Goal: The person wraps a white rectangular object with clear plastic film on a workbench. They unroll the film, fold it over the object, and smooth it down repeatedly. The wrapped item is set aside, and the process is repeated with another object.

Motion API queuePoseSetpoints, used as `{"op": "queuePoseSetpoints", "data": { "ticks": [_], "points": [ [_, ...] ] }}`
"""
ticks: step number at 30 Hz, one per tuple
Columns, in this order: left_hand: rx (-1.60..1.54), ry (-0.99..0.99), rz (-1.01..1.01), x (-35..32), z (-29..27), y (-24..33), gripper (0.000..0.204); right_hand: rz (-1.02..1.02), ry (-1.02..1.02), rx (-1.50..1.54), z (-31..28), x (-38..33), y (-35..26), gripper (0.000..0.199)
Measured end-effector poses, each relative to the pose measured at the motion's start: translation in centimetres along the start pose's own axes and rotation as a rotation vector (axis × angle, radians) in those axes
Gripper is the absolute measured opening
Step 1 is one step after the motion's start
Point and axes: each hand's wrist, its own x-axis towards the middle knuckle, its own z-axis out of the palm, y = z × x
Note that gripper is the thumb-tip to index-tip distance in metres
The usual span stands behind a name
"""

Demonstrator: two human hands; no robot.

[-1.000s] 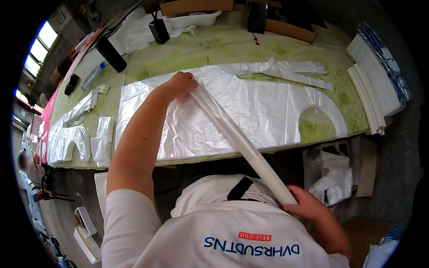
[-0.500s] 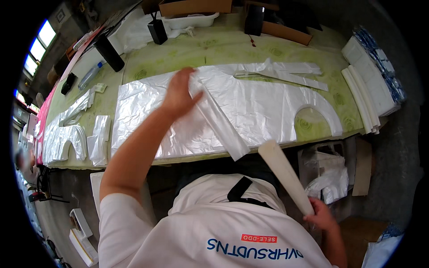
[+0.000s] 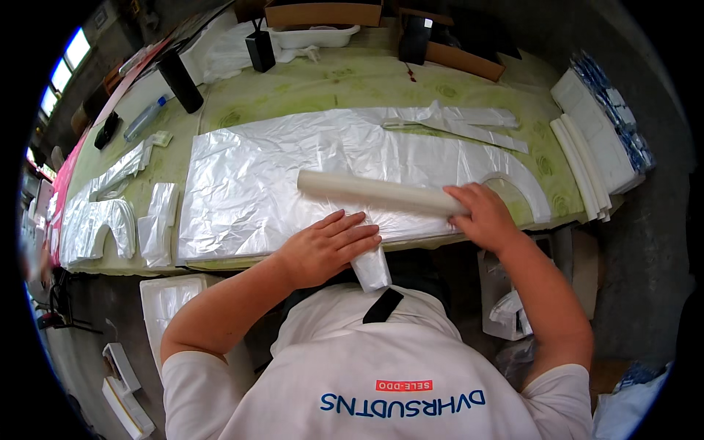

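Observation:
A stack of thin, shiny white plastic film [image 3: 249, 180], shaped like an apron with a curved cut-out at its right end, lies flat across the table. My left hand [image 3: 323, 246] rests with fingers stretched out at the stack's near edge. Under its fingertips a folded strip of the film [image 3: 372, 268] hangs over the edge toward me. In my right hand [image 3: 484, 213] is the right end of a long off-white slat [image 3: 374, 192], flat or slightly curved. It lies crosswise over the middle of the film, its far end to the left, just beyond my left hand.
Narrow film straps [image 3: 469, 126] lie along the stack's far right side. Smaller folded film pieces [image 3: 158, 224] are at left. White rolls [image 3: 579, 169] and a stack of blue-and-white packages [image 3: 609, 125] stand at right. A black cylinder [image 3: 180, 82], bottle [image 3: 145, 119] and cardboard boxes [image 3: 323, 13] line the back.
My right hand has brought the slat up from beside my body onto the film. My left hand has come down from the stack's middle to its near edge, and the folded strip has shifted nearer me.

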Motion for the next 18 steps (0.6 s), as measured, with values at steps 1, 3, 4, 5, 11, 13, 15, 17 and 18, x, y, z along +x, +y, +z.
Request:
{"op": "queuePoseSetpoints", "data": {
  "ticks": [1, 3, 4, 5, 11, 13, 15, 17, 18],
  "points": [
    [0.026, 0.018, -0.009, 0.3, 0.3, 0.2, 0.065, 0.023, 0.017, -0.007, 0.3, 1.2, 0.5, 0.055],
    [0.047, 0.042, -0.027, 0.7, 0.7, 0.5, 0.061, 0.071, 0.051, -0.019, 0.8, 3.4, 1.1, 0.055],
    [0.043, 0.047, -0.038, 0.8, 0.8, 0.7, 0.059, 0.133, 0.06, -0.014, 1.1, 4.5, 1.4, 0.056],
    [0.04, 0.053, -0.048, 0.8, 0.9, 0.9, 0.057, 0.196, 0.069, -0.01, 1.3, 5.6, 1.6, 0.056],
    [-0.276, 0.074, -0.053, -0.4, -0.5, 1.1, 0.056, -0.07, 0.256, -0.138, 2.3, 6.5, 0.0, 0.054],
    [-0.438, 0.151, -0.03, -1.0, -0.6, 0.6, 0.056, -0.239, 0.202, -0.048, 2.0, 5.0, -3.2, 0.055],
    [-0.581, 0.234, -0.015, -1.3, -0.1, 0.1, 0.053, -0.339, 0.131, 0.048, 2.7, 3.8, -6.3, 0.053],
    [-0.707, 0.345, -0.054, -1.3, 0.5, 0.1, 0.043, -0.363, 0.052, 0.199, 3.3, 3.6, -8.8, 0.048],
    [-0.736, 0.381, -0.082, -1.2, 0.7, 0.0, 0.04, -0.364, 0.062, 0.239, 3.9, 4.1, -9.5, 0.042]
  ]
}}
